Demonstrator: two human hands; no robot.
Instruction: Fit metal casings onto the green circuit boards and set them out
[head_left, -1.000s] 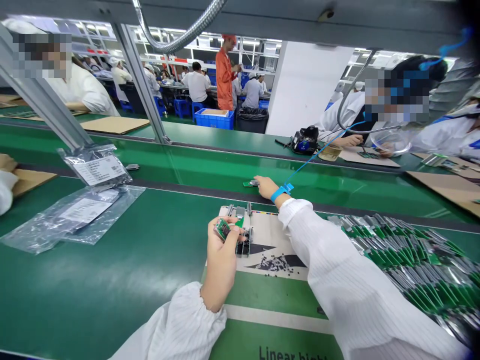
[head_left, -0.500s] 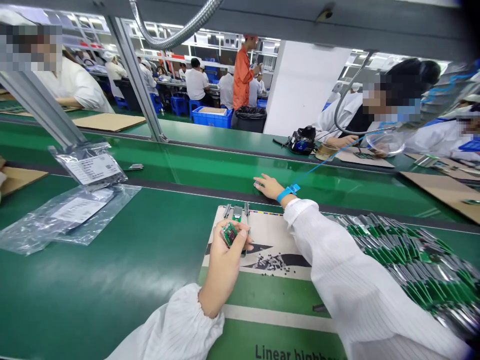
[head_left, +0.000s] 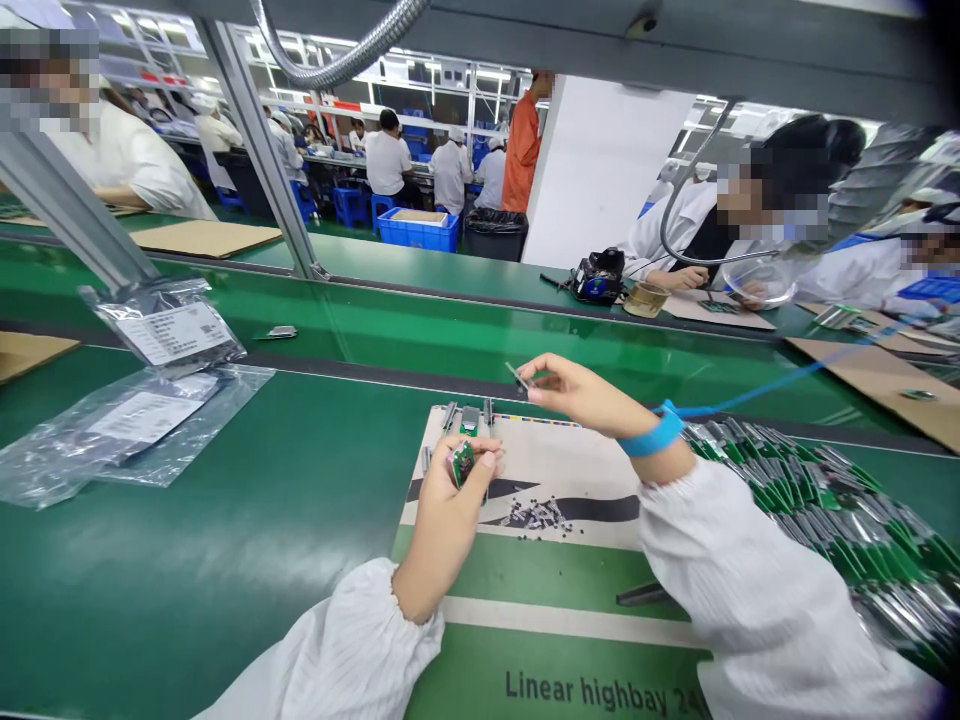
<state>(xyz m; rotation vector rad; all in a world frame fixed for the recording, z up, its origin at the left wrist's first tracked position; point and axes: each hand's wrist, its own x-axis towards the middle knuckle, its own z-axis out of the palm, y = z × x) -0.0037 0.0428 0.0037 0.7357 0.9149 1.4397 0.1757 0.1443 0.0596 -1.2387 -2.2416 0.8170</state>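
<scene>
My left hand (head_left: 450,515) is closed around a small green circuit board (head_left: 462,462), held tilted above the printed cardboard sheet (head_left: 555,435). Between the thumb and fingers of my right hand (head_left: 574,390) is another thin circuit board (head_left: 517,378), seen nearly edge-on near the belt's edge. Just beyond my left hand, a board with a metal-cased part (head_left: 470,420) lies between upright metal-looking pieces on the cardboard; my fingers hide part of them. Tiny black and silver parts (head_left: 536,515) are scattered on the cardboard, right of my left hand.
Rows of circuit boards (head_left: 832,500) fill the right, beside my right sleeve. A green belt (head_left: 397,335) crosses ahead, carrying one board (head_left: 281,332). Plastic bags (head_left: 142,420) with labels lie left. A blue wrist strap cord (head_left: 780,385) stretches rightward. A co-worker (head_left: 675,240) sits across.
My right hand has drawn back rightward from over the belt and now pinches a circuit board. My left hand keeps its board, turned slightly. The person in orange has shifted right.
</scene>
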